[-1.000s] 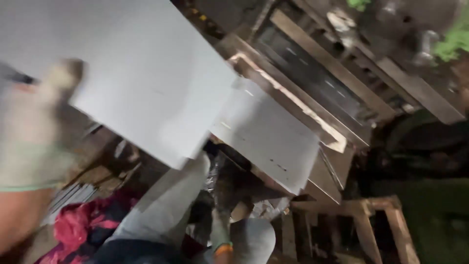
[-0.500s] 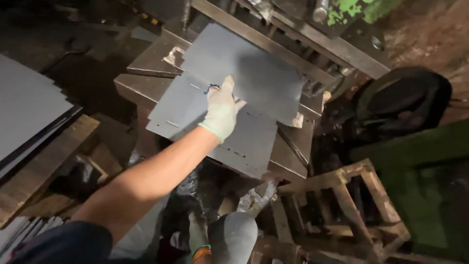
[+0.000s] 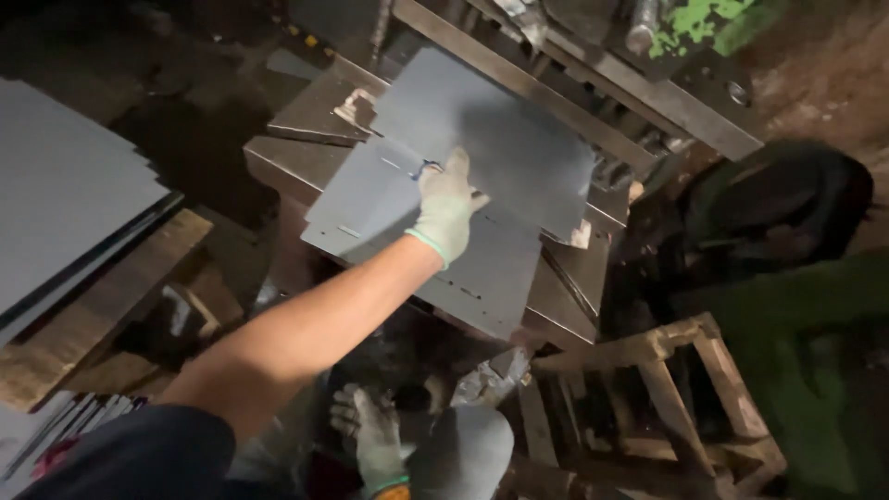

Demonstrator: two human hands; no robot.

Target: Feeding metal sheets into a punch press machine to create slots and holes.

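My left hand [image 3: 446, 206], in a pale work glove, lies flat, fingers forward, on a grey metal sheet [image 3: 505, 148] resting on the bed of a steel press [image 3: 296, 162]. The sheet has a notched front flap [image 3: 482, 278] with small slots, which hangs over the bed's near edge. The hand grips nothing; its palm presses on the sheet. My right hand [image 3: 370, 440], also gloved, hangs low by my knee [image 3: 468, 444] with its fingers loosely spread and nothing in them.
A stack of grey sheets [image 3: 65, 204] sits on a wooden bench [image 3: 102, 296] at the left. The press's upper bar [image 3: 574, 93] runs across the back. A wooden frame [image 3: 667, 389] stands at lower right, a dark round object [image 3: 787, 213] beyond it.
A second ago my left hand carried a sheet in from the left. It then laid the sheet on the press bed, and the hand now rests on it, barely moved since.
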